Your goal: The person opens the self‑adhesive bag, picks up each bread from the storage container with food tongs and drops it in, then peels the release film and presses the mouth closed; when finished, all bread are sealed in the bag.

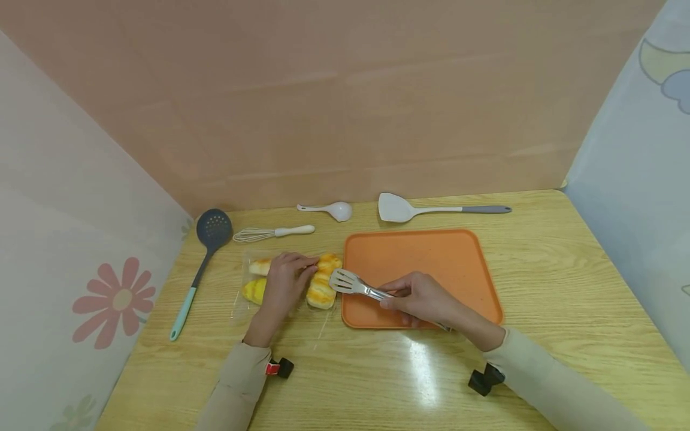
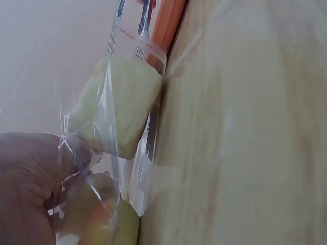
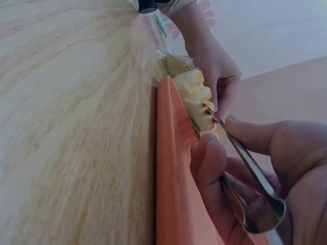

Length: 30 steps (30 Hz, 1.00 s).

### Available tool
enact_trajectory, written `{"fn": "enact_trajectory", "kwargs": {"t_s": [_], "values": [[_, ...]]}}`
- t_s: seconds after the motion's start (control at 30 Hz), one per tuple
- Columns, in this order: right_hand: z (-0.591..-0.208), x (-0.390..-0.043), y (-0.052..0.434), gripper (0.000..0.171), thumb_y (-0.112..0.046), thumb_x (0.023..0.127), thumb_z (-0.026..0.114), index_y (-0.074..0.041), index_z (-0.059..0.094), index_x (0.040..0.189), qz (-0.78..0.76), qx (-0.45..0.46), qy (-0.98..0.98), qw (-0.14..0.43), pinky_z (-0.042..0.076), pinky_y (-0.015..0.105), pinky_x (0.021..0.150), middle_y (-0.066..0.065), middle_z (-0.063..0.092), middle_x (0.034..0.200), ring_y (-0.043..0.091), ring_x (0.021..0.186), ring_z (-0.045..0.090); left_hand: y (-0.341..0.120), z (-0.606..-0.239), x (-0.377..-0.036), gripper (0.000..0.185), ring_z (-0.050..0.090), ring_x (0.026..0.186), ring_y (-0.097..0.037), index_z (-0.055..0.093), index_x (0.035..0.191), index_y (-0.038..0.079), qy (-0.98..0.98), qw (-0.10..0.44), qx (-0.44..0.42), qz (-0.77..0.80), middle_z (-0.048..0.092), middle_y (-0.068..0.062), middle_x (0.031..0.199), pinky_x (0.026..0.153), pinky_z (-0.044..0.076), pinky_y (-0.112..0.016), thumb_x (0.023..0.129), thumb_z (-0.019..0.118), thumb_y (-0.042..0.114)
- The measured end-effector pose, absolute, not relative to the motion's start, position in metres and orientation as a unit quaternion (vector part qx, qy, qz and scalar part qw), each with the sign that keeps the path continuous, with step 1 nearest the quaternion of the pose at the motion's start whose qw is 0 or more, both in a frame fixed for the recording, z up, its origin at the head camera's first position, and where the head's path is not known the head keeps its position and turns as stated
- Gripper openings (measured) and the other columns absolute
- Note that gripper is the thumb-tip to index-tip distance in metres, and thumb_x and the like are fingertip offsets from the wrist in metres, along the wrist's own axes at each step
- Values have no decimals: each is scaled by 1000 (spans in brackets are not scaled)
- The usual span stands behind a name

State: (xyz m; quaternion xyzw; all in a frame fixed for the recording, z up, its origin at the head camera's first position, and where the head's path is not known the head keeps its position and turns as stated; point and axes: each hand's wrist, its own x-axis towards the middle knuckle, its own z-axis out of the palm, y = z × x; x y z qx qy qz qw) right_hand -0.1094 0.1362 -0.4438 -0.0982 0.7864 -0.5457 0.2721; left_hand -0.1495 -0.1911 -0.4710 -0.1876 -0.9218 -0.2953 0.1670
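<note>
A clear plastic bag [image 1: 253, 287] with yellow-orange bread rolls [image 1: 321, 288] lies on the wooden table left of an orange tray [image 1: 431, 257]. My left hand [image 1: 286, 281] rests on the bag and grips it, fingers curled over the plastic [image 2: 110, 127]. My right hand [image 1: 423, 297] holds metal tongs [image 1: 353, 284] over the tray's left edge, their slotted tips beside the nearest roll [image 3: 196, 97]. In the right wrist view the tongs [image 3: 245, 168] run between my thumb and fingers toward the rolls.
Along the back lie a white ladle [image 1: 330, 209], a white spatula with a grey handle [image 1: 431, 209], a whisk [image 1: 272, 233] and a dark slotted spoon with a teal handle [image 1: 200, 263]. Panels wall the table on three sides.
</note>
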Motion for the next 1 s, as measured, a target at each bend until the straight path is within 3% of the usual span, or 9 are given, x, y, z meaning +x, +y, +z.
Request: {"fn": "enact_trajectory", "kwargs": {"t_s": [0.23,0.47,0.6,0.8,1.0], "values": [[-443,-110,136,41,-18,102,83,-3,76,139,-545,-102,787,270,53,25,47,5,71,72,14,52,63,-198,-475,-156,14,74,98,-33,89,106,7,-909,211,-224,-283,84,-7,98,96,56,-56,92,90,10],[-437,-112,138,40,-17,103,82,-1,76,139,-543,-121,786,270,48,24,45,7,75,75,13,50,60,-216,-506,-176,6,71,95,-27,90,98,15,-881,265,-257,-296,82,-1,97,87,54,-50,93,91,19],[-430,-115,140,37,-18,102,82,-2,79,135,-523,-141,797,265,44,24,44,8,74,72,12,48,56,-210,-489,-168,7,72,93,-32,88,98,10,-874,282,-268,-291,80,-7,97,86,56,-55,93,90,14],[-423,-121,139,34,-20,102,83,-7,81,133,-482,-174,816,268,40,24,43,7,68,65,12,43,49,-194,-458,-154,6,74,94,-32,86,99,5,-891,250,-265,-271,78,-10,97,84,61,-49,93,89,5],[-426,-123,132,35,-19,104,81,-1,79,134,-513,-175,791,283,40,24,42,8,64,62,12,44,48,-193,-456,-151,5,73,93,-28,86,101,6,-899,221,-263,-273,77,-7,98,79,63,-43,96,86,7]]}}
